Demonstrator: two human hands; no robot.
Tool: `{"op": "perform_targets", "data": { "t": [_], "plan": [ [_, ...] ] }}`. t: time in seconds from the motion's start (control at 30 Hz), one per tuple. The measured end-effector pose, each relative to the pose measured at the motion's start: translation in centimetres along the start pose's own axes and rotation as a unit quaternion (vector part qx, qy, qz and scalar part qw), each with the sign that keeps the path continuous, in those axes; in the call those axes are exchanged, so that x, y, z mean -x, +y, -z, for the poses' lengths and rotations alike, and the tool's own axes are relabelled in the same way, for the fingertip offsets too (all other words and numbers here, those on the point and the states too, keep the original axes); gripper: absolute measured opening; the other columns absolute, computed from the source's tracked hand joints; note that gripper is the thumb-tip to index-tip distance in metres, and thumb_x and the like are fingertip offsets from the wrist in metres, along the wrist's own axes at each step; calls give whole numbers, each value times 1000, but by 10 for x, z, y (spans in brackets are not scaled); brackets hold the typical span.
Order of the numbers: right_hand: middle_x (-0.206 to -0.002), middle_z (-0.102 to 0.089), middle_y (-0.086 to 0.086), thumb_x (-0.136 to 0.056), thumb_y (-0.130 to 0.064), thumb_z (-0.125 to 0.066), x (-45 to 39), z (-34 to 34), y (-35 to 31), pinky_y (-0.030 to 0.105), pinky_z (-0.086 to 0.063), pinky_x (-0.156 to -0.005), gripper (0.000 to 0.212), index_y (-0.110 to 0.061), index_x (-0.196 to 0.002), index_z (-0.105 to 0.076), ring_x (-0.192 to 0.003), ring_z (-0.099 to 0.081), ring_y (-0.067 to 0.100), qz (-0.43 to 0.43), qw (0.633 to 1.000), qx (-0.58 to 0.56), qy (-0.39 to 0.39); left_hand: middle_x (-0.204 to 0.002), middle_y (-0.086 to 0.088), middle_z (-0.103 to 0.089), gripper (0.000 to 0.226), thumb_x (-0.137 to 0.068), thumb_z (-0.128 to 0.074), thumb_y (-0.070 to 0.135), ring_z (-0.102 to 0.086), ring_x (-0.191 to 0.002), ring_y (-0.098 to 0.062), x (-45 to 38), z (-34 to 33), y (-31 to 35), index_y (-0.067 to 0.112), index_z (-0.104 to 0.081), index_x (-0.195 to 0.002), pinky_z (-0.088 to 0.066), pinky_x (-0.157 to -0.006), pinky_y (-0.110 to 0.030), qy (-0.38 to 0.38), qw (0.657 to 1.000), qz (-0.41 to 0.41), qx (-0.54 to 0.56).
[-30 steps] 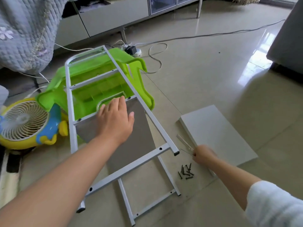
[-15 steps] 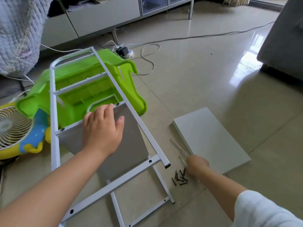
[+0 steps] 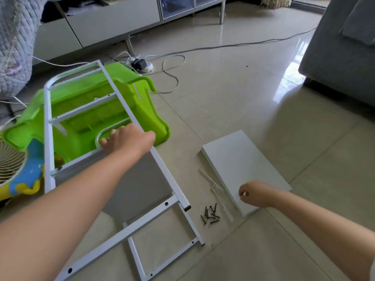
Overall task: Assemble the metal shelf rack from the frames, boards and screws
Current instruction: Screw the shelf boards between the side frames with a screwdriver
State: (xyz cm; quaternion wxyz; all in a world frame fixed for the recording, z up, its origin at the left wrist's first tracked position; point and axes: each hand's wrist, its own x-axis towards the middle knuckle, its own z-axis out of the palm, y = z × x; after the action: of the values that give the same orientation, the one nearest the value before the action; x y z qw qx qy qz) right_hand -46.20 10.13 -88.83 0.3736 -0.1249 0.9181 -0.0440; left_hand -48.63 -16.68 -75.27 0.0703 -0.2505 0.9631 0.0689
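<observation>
A white metal side frame [image 3: 162, 171] leans tilted against an overturned green plastic stool [image 3: 150, 110]. A grey shelf board [image 3: 138, 185] stands under it, between this frame and a second white frame [image 3: 192, 226] lying on the floor. My left hand [image 3: 127, 140] rests at the board's far edge by a crossbar, with the fingers curled over it. A loose white board [image 3: 243, 159] lies flat to the right. Several dark screws [image 3: 210, 214] are piled beside it. My right hand [image 3: 255, 193] hovers over that board's near corner, its fingers pinched on something small, seemingly a screw.
A clear plastic strip [image 3: 217, 189] lies between the screws and the white board. A yellow and blue fan [image 3: 12, 165] sits at the left. Behind are a power strip with cables [image 3: 142, 64], a low cabinet [image 3: 111, 21] and a quilt [image 3: 14, 47]. A grey sofa [image 3: 341, 57] stands at the right.
My left hand slid from flat on the board up to its far edge. My right hand lifted from the screw pile and moved right over the white board's corner.
</observation>
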Motion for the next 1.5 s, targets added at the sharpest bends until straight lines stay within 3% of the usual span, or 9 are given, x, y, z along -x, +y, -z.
{"op": "perform_targets", "data": {
  "t": [0.1,0.23,0.4,0.5,0.63,0.8,0.93,1.17,1.5],
  "plan": [
    [-107,-62,5,-95,-21,-40,9,17,9,20,-41,-59,32,-10,-120,-57,-82,-54,16,13,1000,-11,-22,-126,-16,-52,30,-87,-44,31,-42,-120,-33,13,0,2,10,-55,-105,-29,-99,-43,1,1000,3,-18],
    [-92,-54,-1,-94,-17,-41,-10,56,-2,22,-39,-62,28,-6,-111,-61,-82,-56,18,56,998,-21,27,-124,-16,-53,33,-88,-43,31,-44,-119,-31,35,-6,7,7,-55,-109,-29,-97,-38,4,1000,12,-27],
    [-98,-62,19,-91,-12,-40,-38,85,-36,24,-37,-59,27,5,-100,-60,-86,-61,28,126,990,-52,30,-119,-14,-53,21,-91,-40,29,-44,-116,-29,51,-8,12,11,-49,-96,-29,-94,-35,-3,999,28,-30],
    [-83,-55,13,-89,-9,-41,-47,88,-50,16,-33,-53,23,-2,-77,-59,-77,-54,21,172,984,-34,23,-119,-12,-52,14,-92,-38,30,-43,-115,-28,52,-7,12,16,-40,-90,-28,-94,-35,-2,999,37,-28],
    [-84,-56,6,-91,-10,-42,-59,78,-55,12,-35,-55,25,0,-100,-63,-73,-51,15,212,977,-36,-4,-124,-10,-47,15,-92,-38,29,-38,-120,-26,56,-6,14,15,-40,-97,-25,-99,-34,-24,998,51,-32],
    [-90,-62,10,-93,-12,-42,-57,68,-55,9,-39,-50,25,0,-103,-63,-56,-51,8,212,974,-61,-55,-129,-12,-44,35,-84,-49,17,-34,-126,-29,70,-6,27,8,-44,-117,-17,-113,-42,-61,991,115,-41],
    [-91,-63,11,-92,-11,-42,-51,75,-55,10,-40,-51,24,-2,-99,-63,-60,-52,9,217,973,-35,-67,-131,-12,-42,46,-80,-49,9,-33,-127,-29,79,-7,34,6,-39,-124,-12,-115,-46,-69,986,147,-45],
    [-83,-60,2,-92,-12,-44,-45,88,-56,6,-38,-44,23,-2,-99,-63,-55,-51,5,238,970,-33,-30,-134,-13,-39,47,-81,-47,9,-32,-128,-29,90,-8,27,4,-35,-126,-17,-113,-44,-66,988,133,-51],
    [-89,-63,4,-94,-14,-44,-22,87,-94,12,-40,-56,24,-3,-105,-62,-59,-53,6,277,961,1,10,-136,-15,-35,51,-83,-45,11,-29,-130,-30,105,-9,-8,2,-29,-131,-16,-113,-45,-76,990,84,-81]
  ]
}}
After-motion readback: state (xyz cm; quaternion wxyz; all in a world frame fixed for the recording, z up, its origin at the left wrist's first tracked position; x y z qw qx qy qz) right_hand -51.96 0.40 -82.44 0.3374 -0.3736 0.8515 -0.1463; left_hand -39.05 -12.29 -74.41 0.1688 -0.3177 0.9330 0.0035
